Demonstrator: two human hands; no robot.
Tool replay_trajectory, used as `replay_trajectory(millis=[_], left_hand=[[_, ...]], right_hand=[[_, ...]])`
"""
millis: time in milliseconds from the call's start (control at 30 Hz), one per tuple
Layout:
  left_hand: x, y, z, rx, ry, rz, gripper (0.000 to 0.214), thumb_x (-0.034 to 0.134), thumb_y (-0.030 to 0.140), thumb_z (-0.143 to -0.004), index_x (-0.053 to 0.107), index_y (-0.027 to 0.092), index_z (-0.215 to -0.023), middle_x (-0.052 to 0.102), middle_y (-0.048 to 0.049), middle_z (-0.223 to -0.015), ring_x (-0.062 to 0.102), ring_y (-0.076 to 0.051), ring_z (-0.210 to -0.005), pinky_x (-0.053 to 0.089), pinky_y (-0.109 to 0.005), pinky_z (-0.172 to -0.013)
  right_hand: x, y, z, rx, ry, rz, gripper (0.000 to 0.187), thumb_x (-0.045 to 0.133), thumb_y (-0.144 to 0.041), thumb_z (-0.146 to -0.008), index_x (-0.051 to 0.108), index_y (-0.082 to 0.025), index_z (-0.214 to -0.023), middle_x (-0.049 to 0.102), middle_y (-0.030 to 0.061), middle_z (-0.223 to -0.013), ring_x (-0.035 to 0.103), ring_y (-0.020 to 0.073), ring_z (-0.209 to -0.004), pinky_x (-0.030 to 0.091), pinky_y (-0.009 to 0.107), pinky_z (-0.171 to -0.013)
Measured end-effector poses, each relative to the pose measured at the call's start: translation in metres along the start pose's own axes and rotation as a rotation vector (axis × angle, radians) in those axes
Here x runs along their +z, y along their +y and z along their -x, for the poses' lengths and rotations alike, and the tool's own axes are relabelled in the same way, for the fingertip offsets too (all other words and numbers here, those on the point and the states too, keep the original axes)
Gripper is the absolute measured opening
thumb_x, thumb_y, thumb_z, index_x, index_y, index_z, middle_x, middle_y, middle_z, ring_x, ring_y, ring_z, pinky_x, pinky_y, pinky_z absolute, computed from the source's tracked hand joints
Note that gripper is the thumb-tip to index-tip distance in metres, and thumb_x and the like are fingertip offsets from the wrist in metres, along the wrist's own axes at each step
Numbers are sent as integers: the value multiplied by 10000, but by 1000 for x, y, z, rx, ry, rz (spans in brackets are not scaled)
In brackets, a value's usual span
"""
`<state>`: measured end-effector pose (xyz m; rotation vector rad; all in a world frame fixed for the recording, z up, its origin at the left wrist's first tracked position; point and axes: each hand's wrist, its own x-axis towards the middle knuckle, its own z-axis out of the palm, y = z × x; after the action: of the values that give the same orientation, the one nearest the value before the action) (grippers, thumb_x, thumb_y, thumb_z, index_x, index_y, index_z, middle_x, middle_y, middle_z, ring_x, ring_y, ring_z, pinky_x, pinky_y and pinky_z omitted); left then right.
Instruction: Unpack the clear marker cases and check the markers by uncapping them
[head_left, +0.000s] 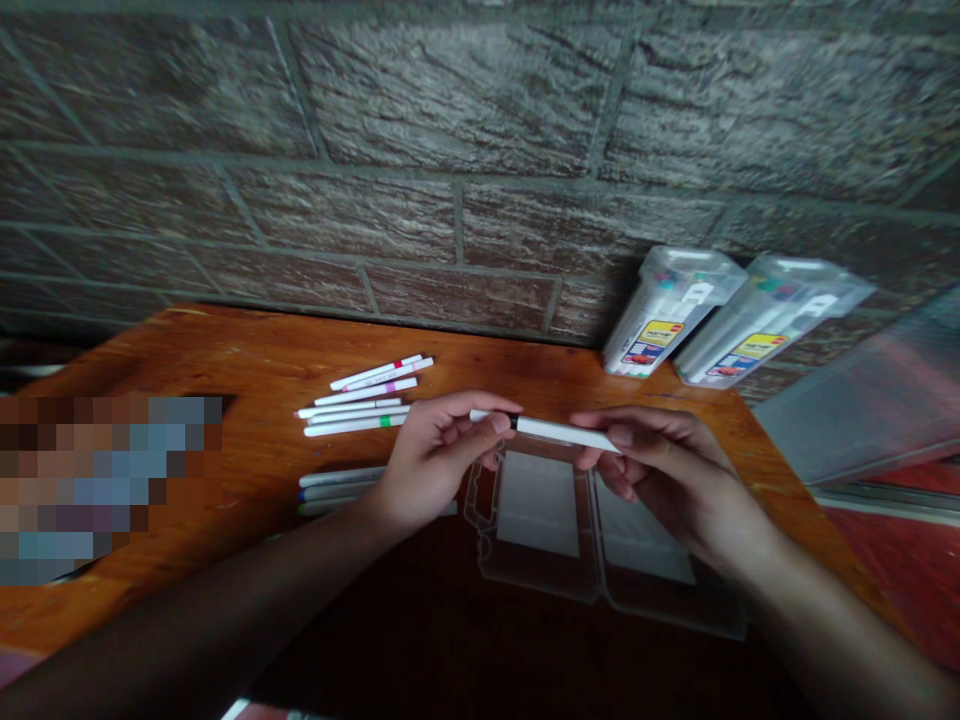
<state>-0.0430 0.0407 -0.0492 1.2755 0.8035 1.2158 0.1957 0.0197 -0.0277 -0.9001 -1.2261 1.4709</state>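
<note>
A white marker (564, 432) with a black band is held level between both hands above the table. My left hand (442, 445) pinches its left end near the band. At the other end, the fingers of my right hand (664, 455) close round the white barrel. Under the hands lies a clear plastic case (540, 575), opened flat, with a white sheet in each half. Left of my left hand lie several white markers (367, 400) with red, purple and green bands. More markers (337, 480) lie nearer, partly hidden by my left forearm.
Two closed clear cases of markers (649, 320) stand upright at the table's back right, against the stone-block wall (510, 220). A blurred-out patch (97, 480) covers something at the left. The wooden table's (247, 350) right edge runs beyond my right arm.
</note>
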Motion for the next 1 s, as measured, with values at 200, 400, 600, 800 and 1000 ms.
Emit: replay_trajectory(millis=[200,400,600,800,1000], left_hand=[[-2,-1,0,-4,9,-8,187,826,290,-873,833,149,-995,799,-35,-775,676,-97,-577,559,-191,-566],[-2,1,1,25,13,-70,221,818,322,-881,821,138,-1005,781,-34,-761,677,-112,-574,557,-217,-563],[-1,1,2,69,4,-108,186,801,280,-896,812,148,-1026,722,3,-653,679,-112,-569,551,-198,-547],[-1,1,2,85,8,-123,173,808,240,-880,811,145,-1025,756,-13,-721,689,-108,-577,583,-198,-552],[0,3,2,86,9,-141,179,808,254,-882,812,146,-1025,764,-25,-738,686,-108,-578,580,-192,-537]], right_hand=[[-1,0,1,-17,3,4,227,752,-254,-866,886,-208,-1044,829,97,-761,514,107,-501,365,249,-486],[0,-2,2,-7,18,-2,253,725,-232,-838,890,-215,-1028,830,98,-766,521,121,-506,363,262,-488],[-4,4,1,-50,8,18,266,706,-210,-871,882,-220,-1070,834,89,-804,519,116,-522,368,267,-510],[-7,7,1,-79,15,44,229,753,-238,-886,878,-243,-1078,840,77,-836,532,113,-522,390,263,-500],[-7,7,0,-98,26,107,193,828,-325,-888,876,-263,-1064,832,61,-820,541,108,-519,423,246,-482]])
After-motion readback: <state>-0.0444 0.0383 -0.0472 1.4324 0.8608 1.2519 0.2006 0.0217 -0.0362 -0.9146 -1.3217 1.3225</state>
